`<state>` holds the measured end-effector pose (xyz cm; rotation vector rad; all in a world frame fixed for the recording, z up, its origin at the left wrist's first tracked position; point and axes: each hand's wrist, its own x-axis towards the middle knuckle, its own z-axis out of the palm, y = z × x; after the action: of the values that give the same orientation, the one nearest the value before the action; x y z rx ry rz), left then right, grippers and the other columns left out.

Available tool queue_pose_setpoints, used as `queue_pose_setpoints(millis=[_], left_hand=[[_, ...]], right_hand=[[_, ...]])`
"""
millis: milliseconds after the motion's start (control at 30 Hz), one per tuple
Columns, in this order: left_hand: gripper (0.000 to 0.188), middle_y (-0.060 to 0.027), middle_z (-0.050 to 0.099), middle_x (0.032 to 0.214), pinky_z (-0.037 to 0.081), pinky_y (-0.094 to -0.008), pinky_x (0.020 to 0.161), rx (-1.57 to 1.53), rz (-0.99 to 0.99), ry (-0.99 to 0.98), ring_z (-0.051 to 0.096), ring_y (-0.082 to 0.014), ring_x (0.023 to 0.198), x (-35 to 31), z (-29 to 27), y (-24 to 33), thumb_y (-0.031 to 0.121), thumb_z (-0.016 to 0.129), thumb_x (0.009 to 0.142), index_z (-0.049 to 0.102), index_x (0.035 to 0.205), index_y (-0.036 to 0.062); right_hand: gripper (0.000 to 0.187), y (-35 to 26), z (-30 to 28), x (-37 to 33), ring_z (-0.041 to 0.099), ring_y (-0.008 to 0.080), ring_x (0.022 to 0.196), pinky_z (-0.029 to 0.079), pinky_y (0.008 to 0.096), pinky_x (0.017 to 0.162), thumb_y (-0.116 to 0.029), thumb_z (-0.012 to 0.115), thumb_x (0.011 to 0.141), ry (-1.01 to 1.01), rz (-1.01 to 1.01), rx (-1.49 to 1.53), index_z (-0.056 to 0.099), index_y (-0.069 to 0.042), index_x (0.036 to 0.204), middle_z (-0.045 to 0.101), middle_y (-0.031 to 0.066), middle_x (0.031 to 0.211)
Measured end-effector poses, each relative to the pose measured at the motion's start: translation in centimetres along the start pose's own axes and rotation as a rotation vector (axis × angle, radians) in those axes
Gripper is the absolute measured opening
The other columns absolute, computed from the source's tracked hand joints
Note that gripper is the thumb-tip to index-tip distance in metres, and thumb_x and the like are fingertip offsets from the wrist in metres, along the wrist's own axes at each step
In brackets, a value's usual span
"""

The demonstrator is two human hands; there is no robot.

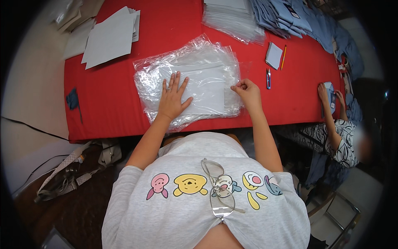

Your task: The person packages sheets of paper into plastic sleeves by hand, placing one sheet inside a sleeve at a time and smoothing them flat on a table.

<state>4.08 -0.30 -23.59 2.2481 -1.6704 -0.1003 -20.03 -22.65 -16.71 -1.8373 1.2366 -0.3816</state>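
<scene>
A pile of clear plastic bags (149, 83) lies on the red-covered table in front of me. A white sheet (207, 93) shows through the plastic on top; it seems to lie inside the uppermost bag. My left hand (172, 99) rests flat on that bag, fingers spread, a ring on one finger. At the pile's right edge my right hand (247, 92) is closed, thumb and forefinger pinched together on the edge of the plastic bag.
White sheets (110, 41) are stacked at the far left. Filled bags (232, 20) and folded blue garments (282, 18) lie at the back. A notepad (273, 55), yellow pencil (283, 57) and thread snips (268, 79) are to the right. A co-worker (331, 137) handles a blue garment (329, 97).
</scene>
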Motion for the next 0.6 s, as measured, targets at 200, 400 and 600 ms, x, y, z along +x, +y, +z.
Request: queue_pose_setpoints(millis=[200, 400, 600], left_hand=[[0.083, -0.0177, 0.022, 0.180, 0.014, -0.0606, 0.133, 0.001, 0.002, 0.014, 0.021, -0.0369, 0.166, -0.1, 0.1, -0.1, 0.052, 0.065, 0.100, 0.037, 0.171, 0.0206], [0.082, -0.0172, 0.022, 0.180, 0.013, -0.0600, 0.134, -0.022, 0.002, 0.016, 0.021, -0.0360, 0.166, -0.2, 0.0, 0.0, 0.052, 0.065, 0.100, 0.037, 0.171, 0.0207], [0.083, -0.0171, 0.022, 0.180, 0.013, -0.0599, 0.134, -0.012, -0.007, 0.007, 0.021, -0.0357, 0.166, -0.4, -0.2, -0.3, 0.053, 0.064, 0.100, 0.036, 0.171, 0.0210]], right_hand=[[0.019, 0.2, 0.7, 0.5, 0.058, 0.0121, 0.066, 0.048, 0.0308, 0.063, -0.017, 0.085, 0.089, 0.167, -0.056, 0.081, 0.074, -0.002, 0.092, 0.068, 0.0021, 0.076], [0.010, 2.0, -2.9, 2.8, 0.054, 0.0045, 0.068, 0.042, 0.0238, 0.059, -0.008, 0.075, 0.098, 0.128, 0.020, 0.435, 0.077, 0.000, 0.104, 0.071, -0.0014, 0.083], [0.024, -1.7, -0.3, 0.4, 0.063, 0.0062, 0.075, 0.048, 0.0237, 0.066, -0.006, 0.063, 0.104, -0.162, 0.083, 0.418, 0.079, -0.001, 0.120, 0.073, 0.0009, 0.084]])
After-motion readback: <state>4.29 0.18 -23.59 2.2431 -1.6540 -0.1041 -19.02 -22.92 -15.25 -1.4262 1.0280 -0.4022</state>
